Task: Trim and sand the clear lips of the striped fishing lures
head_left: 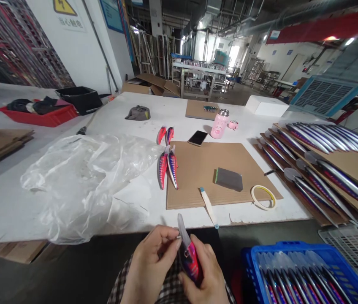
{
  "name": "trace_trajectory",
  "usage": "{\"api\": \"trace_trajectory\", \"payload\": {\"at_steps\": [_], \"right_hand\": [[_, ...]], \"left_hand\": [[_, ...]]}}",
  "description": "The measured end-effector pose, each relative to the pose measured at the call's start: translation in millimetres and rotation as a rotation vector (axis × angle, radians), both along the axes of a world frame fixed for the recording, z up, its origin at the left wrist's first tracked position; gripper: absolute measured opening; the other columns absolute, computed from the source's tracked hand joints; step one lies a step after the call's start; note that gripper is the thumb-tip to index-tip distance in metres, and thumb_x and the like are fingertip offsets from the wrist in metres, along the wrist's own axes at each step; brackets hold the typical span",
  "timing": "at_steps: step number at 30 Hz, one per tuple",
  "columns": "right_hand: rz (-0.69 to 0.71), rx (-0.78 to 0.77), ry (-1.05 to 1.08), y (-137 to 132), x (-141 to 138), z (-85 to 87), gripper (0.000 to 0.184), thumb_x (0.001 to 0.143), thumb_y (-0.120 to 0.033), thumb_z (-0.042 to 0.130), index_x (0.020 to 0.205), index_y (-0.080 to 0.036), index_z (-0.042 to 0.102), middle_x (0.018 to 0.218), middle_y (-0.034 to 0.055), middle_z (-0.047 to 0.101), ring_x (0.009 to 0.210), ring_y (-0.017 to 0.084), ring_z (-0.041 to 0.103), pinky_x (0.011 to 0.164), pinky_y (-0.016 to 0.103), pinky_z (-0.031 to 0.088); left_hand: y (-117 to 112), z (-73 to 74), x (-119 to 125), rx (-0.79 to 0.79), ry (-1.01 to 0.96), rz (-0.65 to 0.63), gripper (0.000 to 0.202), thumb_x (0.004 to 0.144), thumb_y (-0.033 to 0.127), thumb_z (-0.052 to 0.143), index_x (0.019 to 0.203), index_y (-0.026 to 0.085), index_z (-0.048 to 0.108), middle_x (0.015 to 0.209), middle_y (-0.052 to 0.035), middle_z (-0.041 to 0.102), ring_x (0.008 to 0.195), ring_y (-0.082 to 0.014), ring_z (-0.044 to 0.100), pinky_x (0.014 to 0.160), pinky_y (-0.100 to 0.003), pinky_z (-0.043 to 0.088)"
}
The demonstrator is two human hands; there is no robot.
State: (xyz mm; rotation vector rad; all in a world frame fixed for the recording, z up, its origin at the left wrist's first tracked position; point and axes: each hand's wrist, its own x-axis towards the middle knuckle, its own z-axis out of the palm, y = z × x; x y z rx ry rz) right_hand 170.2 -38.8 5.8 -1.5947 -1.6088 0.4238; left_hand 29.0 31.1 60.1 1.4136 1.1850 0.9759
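Lure (190, 256) sits clamped in the right hand (209, 270), left hand (152, 258) pinched together beside its bill (182, 227); likely light, stiff and slick, best gripped around the middle.

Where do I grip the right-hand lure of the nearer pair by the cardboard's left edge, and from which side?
Probably the mid-body of the right-hand lure, from above and slightly right. Its long body points away from the near edge, so gripping across the narrow width should suit. The neighbouring lure crowds its left; bare cardboard lies right. Best avoid the clear lip at its far end.
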Motion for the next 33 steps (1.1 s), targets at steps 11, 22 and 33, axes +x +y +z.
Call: {"api": "trace_trajectory", "payload": {"at_steps": [11, 22, 33], "right_hand": [[0.025, -0.041, 0.082, -2, 1, 1.6, 0.080, 0.057, -0.005, 0.059, 0.133, -0.025, 0.045, 0.117, 0.0053, 0.065, 0.107, 0.026, 0.061, 0.095, 0.040, 0.049], [0.047, -0.007, 0.021, -2, 8, 4.3, 0.083, 0.052, -0.002, 0.060, 0.131, -0.026, 0.047, 0.122, 0.0018, 0.064, 0.109, 0.026, 0.060, 0.093, 0.035, 0.050], [0.085, -0.038, 0.098, -2, 15, 6.2, 0.083, 0.055, -0.002, 0.059, 0.132, -0.028, 0.046, 0.114, 0.0029, 0.065, 0.100, 0.024, 0.061, 0.087, 0.035, 0.053]], "left_hand": [[0, 5.5, -1, -0.033, -0.065, 0.002, 0.005, 0.077, 0.025, 0.064, 0.079, 0.021, 0.065, 0.067, 0.0015, 0.067, 0.063, -0.0123, 0.060, 0.059, -0.018, 0.047], [4, 6.7, -5, -0.141, -0.161, -0.071, 0.004, 0.073, 0.021, 0.066, 0.075, 0.020, 0.062, 0.063, 0.0039, 0.063, 0.060, -0.0104, 0.056, 0.057, -0.017, 0.044], [6, 6.2, -4, 0.159, 0.022, -0.137, 0.009, 0.078, 0.017, 0.061, 0.083, 0.024, 0.064, 0.078, 0.0025, 0.059, 0.069, -0.0123, 0.059, 0.064, -0.021, 0.047]]}}
